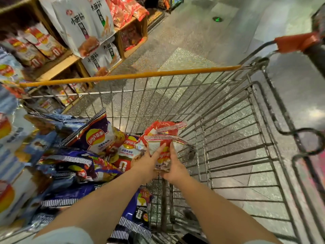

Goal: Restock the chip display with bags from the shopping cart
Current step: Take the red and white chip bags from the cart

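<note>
Both of my hands reach down into the wire shopping cart [228, 110]. They hold red and white chip bags [163, 136] stacked together near the cart's middle. My left hand [149, 161] grips the bags from the left side, with fingers laid over the front. My right hand [173, 164] grips them from the right and underneath. Several purple and blue Lay's bags [95, 136] lie piled in the left part of the cart. The chip display shelves [58, 66] stand to the upper left.
Large white snack bags [84, 27] and red packets [126, 11] fill the wooden shelves beyond the cart. The cart's orange rail [131, 76] crosses the view, and its red handle [297, 43] is at the upper right. Speckled floor [193, 32] stretches ahead.
</note>
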Action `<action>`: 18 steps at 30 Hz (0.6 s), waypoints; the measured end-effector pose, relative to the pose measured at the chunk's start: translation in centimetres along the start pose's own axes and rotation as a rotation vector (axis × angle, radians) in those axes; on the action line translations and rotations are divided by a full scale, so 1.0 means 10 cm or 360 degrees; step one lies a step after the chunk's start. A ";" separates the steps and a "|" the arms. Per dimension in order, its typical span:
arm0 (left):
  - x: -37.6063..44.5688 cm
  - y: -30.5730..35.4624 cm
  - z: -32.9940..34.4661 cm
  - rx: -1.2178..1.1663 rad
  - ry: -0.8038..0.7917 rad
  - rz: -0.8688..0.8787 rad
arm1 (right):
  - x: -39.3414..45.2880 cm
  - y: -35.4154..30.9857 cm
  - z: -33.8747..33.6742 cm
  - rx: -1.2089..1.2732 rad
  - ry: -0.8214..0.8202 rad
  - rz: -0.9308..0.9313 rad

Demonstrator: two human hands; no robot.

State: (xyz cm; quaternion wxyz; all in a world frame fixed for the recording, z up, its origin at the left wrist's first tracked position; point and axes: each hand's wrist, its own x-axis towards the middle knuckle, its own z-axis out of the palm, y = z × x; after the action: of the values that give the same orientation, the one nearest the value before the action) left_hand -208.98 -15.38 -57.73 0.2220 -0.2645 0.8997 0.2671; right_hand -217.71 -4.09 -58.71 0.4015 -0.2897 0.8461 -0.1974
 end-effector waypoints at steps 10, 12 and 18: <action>-0.98 0.52 -0.75 -0.0347 0.0342 -0.0023 | -0.90 -0.74 -0.71 -0.0112 0.0117 -0.0192; -1.17 0.63 -0.94 -0.0360 0.0447 -0.0011 | -1.07 -0.84 -0.91 -0.0284 0.0172 -0.0341; -1.70 0.98 -1.42 -0.0324 0.0795 -0.0066 | -1.56 -1.17 -1.32 -0.0326 0.0386 -0.0726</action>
State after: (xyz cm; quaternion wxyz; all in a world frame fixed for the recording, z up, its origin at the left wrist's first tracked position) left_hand -205.53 -10.75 -34.21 -0.0290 -0.3615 0.8895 0.2780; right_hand -216.39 -1.50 -35.32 0.2109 -0.4861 0.8165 -0.2292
